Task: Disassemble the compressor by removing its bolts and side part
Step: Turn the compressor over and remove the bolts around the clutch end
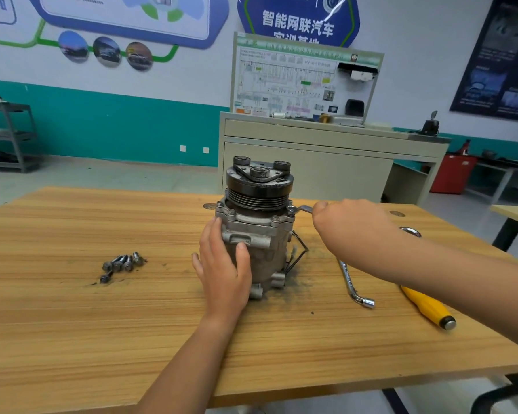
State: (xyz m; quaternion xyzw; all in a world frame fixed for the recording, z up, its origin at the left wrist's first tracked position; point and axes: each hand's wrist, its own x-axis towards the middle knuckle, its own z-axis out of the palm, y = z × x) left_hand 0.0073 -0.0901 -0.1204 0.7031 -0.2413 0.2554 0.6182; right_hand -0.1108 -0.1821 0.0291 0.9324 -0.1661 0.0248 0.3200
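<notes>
R hand [350, 225] is closing fist-tight round the shank of a slim silver metal spanner [301, 208], whose ring end is sitting on a bolt at the right of the flange. L hand [225, 264] is wrapping the left side of the grey cast-metal compressor [257, 231], fingers curving round the housing and thumb pressing on the front. It's bracing the unit upright near the middle of the wood-grain table [102, 339], black grooved pulley [259, 183] on top.

Looks heavy & rigid. Prob. won't tip, but may twist under spanner torque, so bracing the body low is making sense. Casting looks grimy, maybe greasy, so the grip could be slipping. Best hold is the housing or its lugs, not the thin black wires [299, 249] on the right.

Two flange bolts [275, 219] are showing along the front rim. Dark loose bolts [121, 264] are lying clustered well to the left. An L-shaped chrome socket wrench [352, 285] and a yellow-handled screwdriver [428, 307] are lying to the right, partly under the R forearm.
</notes>
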